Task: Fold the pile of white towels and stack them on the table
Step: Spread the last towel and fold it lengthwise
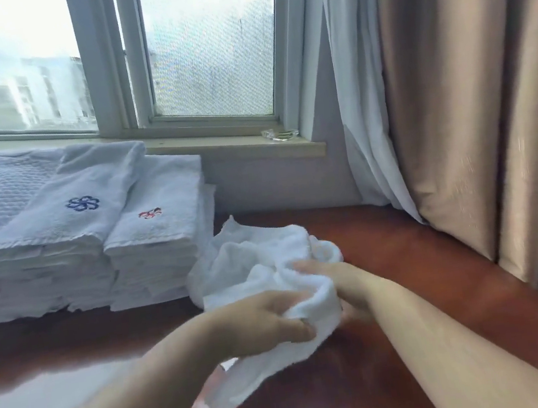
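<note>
Bunching is risked while the crumpled white towel [263, 273] on the table [425, 271] is pinched in the left hand [269, 317] grip and gripped by the right hand [337, 284], so uneven edges could be folded in, or the folded stacks [94, 249] just beside nudged.

Two bare forearms are showing, with no sleeve reaching either wrist; the left hand [263, 318] and right hand [341, 283] are wearing no gloves, rings, watch or bracelet

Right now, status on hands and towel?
Left hand and right hand both grip crumpled towel on table. Folded stacks left. Nothing blocking.
</note>
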`<state>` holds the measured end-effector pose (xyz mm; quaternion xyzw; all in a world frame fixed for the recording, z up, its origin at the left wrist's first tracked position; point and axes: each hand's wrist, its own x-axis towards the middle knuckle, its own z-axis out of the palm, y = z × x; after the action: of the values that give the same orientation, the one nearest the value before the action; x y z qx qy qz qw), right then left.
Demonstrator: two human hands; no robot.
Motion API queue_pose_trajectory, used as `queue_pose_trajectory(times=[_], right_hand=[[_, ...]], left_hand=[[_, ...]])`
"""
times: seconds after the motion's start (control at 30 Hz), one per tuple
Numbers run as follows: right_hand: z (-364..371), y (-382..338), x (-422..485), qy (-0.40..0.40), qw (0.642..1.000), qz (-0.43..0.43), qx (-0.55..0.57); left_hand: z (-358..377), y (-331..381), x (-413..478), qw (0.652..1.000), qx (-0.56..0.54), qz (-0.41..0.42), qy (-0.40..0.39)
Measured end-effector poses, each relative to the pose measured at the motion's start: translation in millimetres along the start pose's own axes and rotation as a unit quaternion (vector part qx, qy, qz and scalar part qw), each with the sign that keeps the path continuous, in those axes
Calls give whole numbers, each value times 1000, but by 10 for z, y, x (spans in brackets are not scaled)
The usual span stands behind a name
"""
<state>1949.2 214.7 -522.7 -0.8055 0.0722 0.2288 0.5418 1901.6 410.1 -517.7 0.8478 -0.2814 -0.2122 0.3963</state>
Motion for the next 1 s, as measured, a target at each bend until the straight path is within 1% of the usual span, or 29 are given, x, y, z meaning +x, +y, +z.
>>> queue_pose_trajectory(times=[0.03, 0.07, 0.1, 0.13, 0.17, 0.2, 0.23, 0.27, 0.3, 0.33, 0.4, 0.43, 0.47, 0.5, 0.53, 0.57, 0.6, 0.63, 0.67, 0.7, 0.73, 0.77, 0.8, 0.83, 0.87, 0.93, 1.0], right_hand=[[17, 35, 21, 16, 998, -10, -58], [16, 66, 45, 46, 993, -23, -102], [-19, 106, 94, 80, 991, -34, -102], [-63, 132, 128, 107, 991, -51, -62], [-104, 139, 136, 125, 990, -62, -8], [-140, 137, 128, 127, 988, -72, 53], [-182, 137, 126, 120, 984, -78, 102], [-232, 139, 126, 107, 981, -84, 137], [-297, 131, 114, 106, 980, -88, 143], [-375, 117, 93, 113, 981, -93, 124], [-570, 101, 76, 155, 981, -111, 35], [-673, 102, 85, 196, 972, -117, -56], [-763, 105, 95, 252, 948, -117, -157], [-840, 131, 121, 318, 910, -107, -244], [-878, 161, 130, 367, 876, -91, -300], [-885, 196, 130, 407, 840, -67, -353], [-849, 212, 118, 439, 808, -58, -390], [-791, 227, 91, 459, 788, -71, -405], [-726, 230, 71, 459, 786, -101, -401], [-625, 226, 40, 430, 811, -128, -375], [-503, 239, 27, 372, 849, -118, -357], [-370, 290, 38, 292, 882, -83, -360], [-226, 351, 35, 220, 899, -36, -377], [-115, 414, 40, 180, 899, 0, -400], [-48, 475, 58, 156, 889, 14, -429], [-93, 569, 66, 123, 881, -21, -456], [-366, 566, 46, 111, 879, -67, -458]], left_hand=[[53, -40, -17, 996, -82, 1, -34], [77, -80, -25, 983, -178, -10, -32], [84, -132, -20, 969, -247, -18, 9], [62, -213, 7, 963, -252, -16, 91], [18, -301, 47, 964, -173, -7, 202], [-23, -415, 97, 955, -20, -22, 295], [-46, -464, 114, 931, 125, -45, 341], [-45, -516, 143, 916, 202, -73, 339], [-54, -556, 169, 921, 219, -95, 307], [-62, -601, 195, 934, 209, -111, 269], [-53, -599, 241, 954, 193, -110, 201], [-53, -581, 260, 964, 171, -103, 178], [-52, -565, 284, 972, 132, -97, 168], [-40, -541, 305, 979, 87, -99, 155], [-30, -521, 324, 980, 83, -101, 150], [-36, -509, 352, 976, 113, -97, 157], [-43, -517, 369, 962, 185, -86, 181], [-42, -550, 396, 947, 239, -74, 203], [-28, -589, 420, 936, 275, -71, 207], [-12, -630, 445, 930, 295, -84, 202], [14, -673, 472, 927, 302, -107, 193], [37, -703, 502, 925, 304, -130, 187], [59, -735, 530, 923, 303, -152, 183], [79, -765, 556, 920, 307, -165, 181], [85, -789, 567, 917, 316, -170, 176], [31, -852, 534, 922, 316, -151, 167], [-96, -900, 457, 937, 275, -101, 189]])
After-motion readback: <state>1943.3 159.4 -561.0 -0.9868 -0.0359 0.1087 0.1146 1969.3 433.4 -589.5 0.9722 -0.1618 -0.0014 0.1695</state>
